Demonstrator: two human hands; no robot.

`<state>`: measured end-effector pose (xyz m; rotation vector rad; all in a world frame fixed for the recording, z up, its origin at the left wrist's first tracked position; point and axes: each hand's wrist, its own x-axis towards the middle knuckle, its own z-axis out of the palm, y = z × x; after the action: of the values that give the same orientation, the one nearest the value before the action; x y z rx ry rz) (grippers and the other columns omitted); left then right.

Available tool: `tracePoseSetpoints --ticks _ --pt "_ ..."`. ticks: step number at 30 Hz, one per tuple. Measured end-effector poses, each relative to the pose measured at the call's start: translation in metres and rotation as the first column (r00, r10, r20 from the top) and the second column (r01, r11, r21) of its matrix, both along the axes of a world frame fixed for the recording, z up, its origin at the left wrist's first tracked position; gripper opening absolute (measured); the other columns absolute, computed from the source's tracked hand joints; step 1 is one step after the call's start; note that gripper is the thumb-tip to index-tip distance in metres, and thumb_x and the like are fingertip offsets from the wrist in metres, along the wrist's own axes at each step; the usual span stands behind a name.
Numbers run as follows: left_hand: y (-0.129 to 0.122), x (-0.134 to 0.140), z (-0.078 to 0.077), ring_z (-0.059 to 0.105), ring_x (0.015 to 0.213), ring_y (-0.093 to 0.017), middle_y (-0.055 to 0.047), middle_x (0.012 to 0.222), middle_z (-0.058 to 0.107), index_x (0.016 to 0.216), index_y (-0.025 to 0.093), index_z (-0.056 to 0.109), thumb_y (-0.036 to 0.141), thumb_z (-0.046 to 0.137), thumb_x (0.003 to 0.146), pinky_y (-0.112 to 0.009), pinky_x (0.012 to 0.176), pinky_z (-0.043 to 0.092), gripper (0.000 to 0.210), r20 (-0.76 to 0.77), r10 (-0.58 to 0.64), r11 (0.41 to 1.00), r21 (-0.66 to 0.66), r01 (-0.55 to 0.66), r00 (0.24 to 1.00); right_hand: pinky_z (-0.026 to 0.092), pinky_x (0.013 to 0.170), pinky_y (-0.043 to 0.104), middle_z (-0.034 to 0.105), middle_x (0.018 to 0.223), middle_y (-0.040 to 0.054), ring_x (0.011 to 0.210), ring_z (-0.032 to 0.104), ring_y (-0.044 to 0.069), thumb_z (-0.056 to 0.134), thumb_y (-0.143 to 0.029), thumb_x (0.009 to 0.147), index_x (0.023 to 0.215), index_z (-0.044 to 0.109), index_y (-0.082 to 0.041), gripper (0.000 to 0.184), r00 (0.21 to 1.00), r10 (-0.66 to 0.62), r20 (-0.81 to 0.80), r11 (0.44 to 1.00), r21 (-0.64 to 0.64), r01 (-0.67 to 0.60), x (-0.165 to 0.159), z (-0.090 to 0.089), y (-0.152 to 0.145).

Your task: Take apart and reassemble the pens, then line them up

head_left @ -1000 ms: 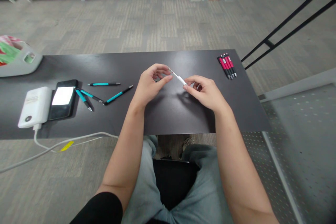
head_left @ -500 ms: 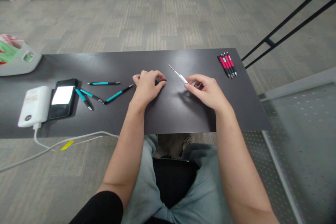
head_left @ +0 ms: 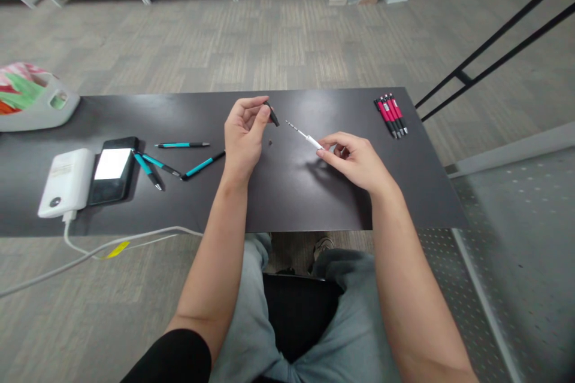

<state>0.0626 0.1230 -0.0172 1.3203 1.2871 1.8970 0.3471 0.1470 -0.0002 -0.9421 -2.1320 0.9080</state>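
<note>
White slim tube with a thin metallic rod, head view: held over the dark grey, smooth-topped table, slanting, rod end pointing to the far left. Right hand: grip pinches the tube's near end between thumb and fingers. Left hand: grip pinches a short black tapered piece, which is near the rod's tip, with a visible gap between them. One tiny dark bit lies beside the left hand.

Edges: left fingertips appear close to the far edge; table surface shows from between the hands to the near edge. To the right, room for moving extends to five pink-and-black pens, side by side near the far right corner. To the left, room is tighter: four turquoise-and-black pens lie scattered, one reaching the left wrist in view.
</note>
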Motion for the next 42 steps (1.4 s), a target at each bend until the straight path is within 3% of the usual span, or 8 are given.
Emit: tracePoseSetpoints --ticks 7,18,27,33,42 --pt "0.003 0.002 0.006 0.081 0.098 -0.018 -0.004 0.101 0.083 0.112 0.027 0.079 0.067 0.095 0.102 -0.03 0.094 0.068 0.045 0.045 0.042 0.999 -0.021 -0.041 0.998 0.053 0.072 0.04 0.084 0.1 0.0052 0.072 0.062 0.022 0.085 -0.047 0.105 0.112 0.09 -0.029 0.019 1.0 0.016 0.007 1.0 -0.008 -0.016 -0.003 -0.001 0.0" --pt "0.006 -0.003 -0.008 0.081 0.1 -0.019 -0.006 0.107 0.084 0.114 0.027 0.081 0.065 0.095 0.102 -0.033 0.093 0.068 0.042 0.032 0.031 0.999 0.027 -0.032 0.999 0.052 0.073 0.039 0.084 0.1 0.0052 0.074 0.063 0.022 0.084 -0.045 0.106 0.113 0.09 -0.028 0.019 0.999 0.016 0.032 1.0 -0.011 -0.016 -0.004 0.001 -0.001" --pt "0.003 -0.002 -0.001 0.08 0.097 -0.018 -0.003 0.102 0.082 0.11 0.027 0.08 0.066 0.099 0.098 -0.029 0.089 0.067 0.045 0.072 0.047 0.999 0.005 -0.047 0.996 0.052 0.072 0.039 0.083 0.099 0.0051 0.073 0.062 0.021 0.084 -0.048 0.106 0.114 0.09 -0.028 0.023 0.999 0.005 0.043 1.0 -0.018 -0.004 -0.004 0.003 -0.002" --pt "0.0 0.002 0.002 0.082 0.101 -0.02 -0.005 0.105 0.083 0.11 0.027 0.078 0.068 0.096 0.1 -0.032 0.09 0.068 0.046 0.016 0.055 0.998 -0.016 -0.055 0.998 0.053 0.072 0.04 0.084 0.099 0.0045 0.072 0.061 0.022 0.085 -0.048 0.105 0.114 0.09 -0.03 0.021 1.0 0.009 0.03 1.0 -0.016 -0.008 -0.004 0.001 -0.002" --pt "-0.007 0.009 0.01 0.082 0.1 -0.021 -0.005 0.101 0.081 0.105 0.026 0.075 0.068 0.101 0.093 -0.033 0.09 0.066 0.051 -0.036 -0.081 0.992 -0.101 0.077 0.996 0.054 0.082 0.044 0.079 0.095 0.0054 0.084 0.063 0.027 0.083 -0.053 0.107 0.117 0.09 -0.032 0.025 0.999 -0.02 0.027 0.999 0.044 0.019 -0.007 0.002 0.0"
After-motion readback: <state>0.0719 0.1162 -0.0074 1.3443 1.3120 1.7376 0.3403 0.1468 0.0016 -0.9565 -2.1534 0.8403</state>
